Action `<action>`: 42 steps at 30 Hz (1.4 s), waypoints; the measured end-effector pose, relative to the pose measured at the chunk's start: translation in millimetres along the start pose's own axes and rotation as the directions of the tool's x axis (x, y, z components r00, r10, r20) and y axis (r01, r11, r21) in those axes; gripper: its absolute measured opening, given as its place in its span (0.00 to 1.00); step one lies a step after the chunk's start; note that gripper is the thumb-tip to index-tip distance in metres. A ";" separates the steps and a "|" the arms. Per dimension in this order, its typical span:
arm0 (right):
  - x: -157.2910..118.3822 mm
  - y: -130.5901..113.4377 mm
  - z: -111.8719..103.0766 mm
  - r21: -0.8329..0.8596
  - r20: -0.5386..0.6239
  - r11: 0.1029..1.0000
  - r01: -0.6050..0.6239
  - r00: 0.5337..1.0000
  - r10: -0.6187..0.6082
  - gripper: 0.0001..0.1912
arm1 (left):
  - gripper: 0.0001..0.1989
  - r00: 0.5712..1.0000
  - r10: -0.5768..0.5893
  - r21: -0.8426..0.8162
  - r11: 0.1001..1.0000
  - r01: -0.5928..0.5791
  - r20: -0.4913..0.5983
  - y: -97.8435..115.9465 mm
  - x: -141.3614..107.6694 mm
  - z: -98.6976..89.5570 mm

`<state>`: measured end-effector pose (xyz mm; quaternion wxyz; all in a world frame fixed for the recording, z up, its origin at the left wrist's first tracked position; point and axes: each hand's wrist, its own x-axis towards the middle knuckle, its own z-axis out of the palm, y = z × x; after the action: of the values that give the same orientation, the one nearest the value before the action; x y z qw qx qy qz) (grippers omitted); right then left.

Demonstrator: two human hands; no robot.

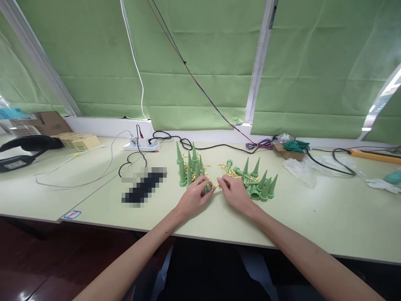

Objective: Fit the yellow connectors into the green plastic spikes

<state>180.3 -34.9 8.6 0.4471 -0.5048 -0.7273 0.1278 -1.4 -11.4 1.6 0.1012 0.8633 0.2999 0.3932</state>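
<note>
My left hand is closed around a green plastic spike, mostly hidden by the fingers. My right hand is pinched, its fingertips close to those of the left. A small yellow piece shows between the two sets of fingertips, against the right ones. Just beyond my left hand, several green cone-shaped spikes stand upright in a group. Beside my right hand is a looser pile of green spikes, some standing and some lying with their round open ends showing. Small yellow pieces are scattered among them.
A blurred dark patch lies left of the spikes. Farther back are a power strip, black cable and a small cardboard box with green material. Clear plastic bags lie right; headphones sit far left.
</note>
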 end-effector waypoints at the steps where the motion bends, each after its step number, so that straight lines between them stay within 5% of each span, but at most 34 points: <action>1: -0.4 -1.2 -0.3 0.007 -0.014 1.000 0.002 1.000 -0.002 0.21 | 0.08 1.000 0.006 0.008 1.000 -0.006 -0.002 0.0 -0.1 -0.1; 13: -5.1 -8.8 -2.7 0.060 -0.012 0.991 0.121 0.993 -0.121 0.13 | 0.05 0.992 0.123 0.179 0.976 -0.125 0.024 -1.7 -2.8 -0.5; 21: -6.9 -10.5 -5.7 0.033 -0.019 0.980 0.197 0.980 -0.197 0.13 | 0.06 0.996 0.087 0.171 0.981 -0.092 0.035 -0.4 -3.2 -0.6; 28: -9.1 -24.9 -14.6 -0.133 0.179 0.876 0.464 0.881 -0.439 0.13 | 0.07 0.995 0.074 0.079 0.994 -0.079 0.066 3.3 -4.0 -2.5; 33: -5.9 -30.3 -14.7 -0.322 0.272 0.756 0.569 0.821 -0.502 0.12 | 0.08 0.993 0.100 0.051 0.993 -0.103 0.056 -1.2 -4.9 0.1; 42: 1.3 -29.6 -15.6 -0.378 0.342 0.666 0.643 0.766 -0.545 0.13 | 0.10 0.988 0.150 0.083 0.985 -0.151 0.029 -5.7 -4.1 1.3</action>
<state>174.0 -51.4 37.0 0.2512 -0.3163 -0.9011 -0.1575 -5.1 -9.3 -4.2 0.0378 0.8914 0.2491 0.3768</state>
